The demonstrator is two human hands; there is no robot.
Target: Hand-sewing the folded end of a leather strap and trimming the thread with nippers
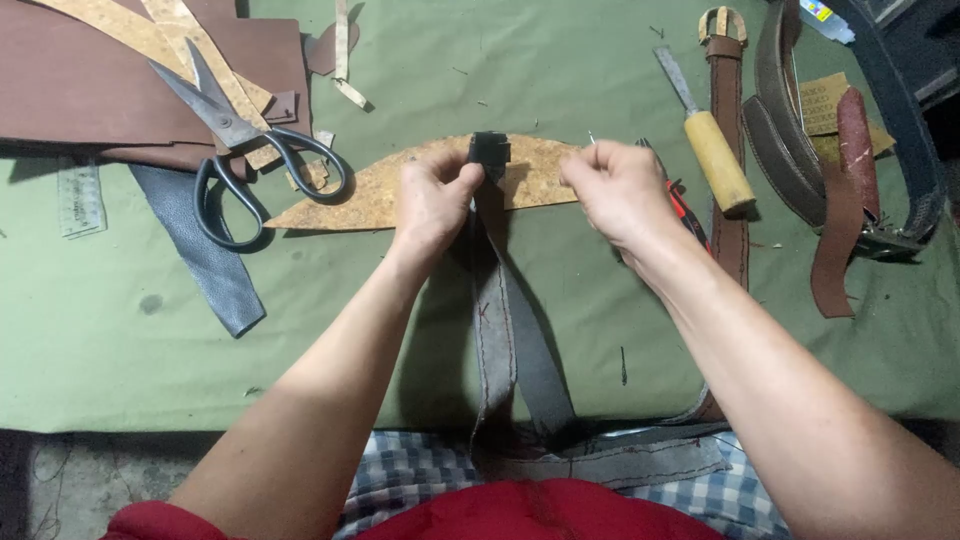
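My left hand (432, 198) pinches the folded black end of a grey leather strap (510, 330), which runs from the hand down toward my lap. My right hand (620, 190) is closed with thumb and finger pinched on a thin needle (592, 140) whose tip sticks up just right of the strap's end. Any thread is too fine to see. Both hands hover over a curved tan cork-like piece (370, 195) lying on the green mat (130, 340).
Large black-handled scissors (240, 150) lie at the left on brown leather sheets (80, 80). A dark grey strip (205, 250) and a clear ruler (80, 200) are left. A yellow-handled tool (715, 155), brown belts (790, 130) and a reddish strip (845, 200) sit at the right.
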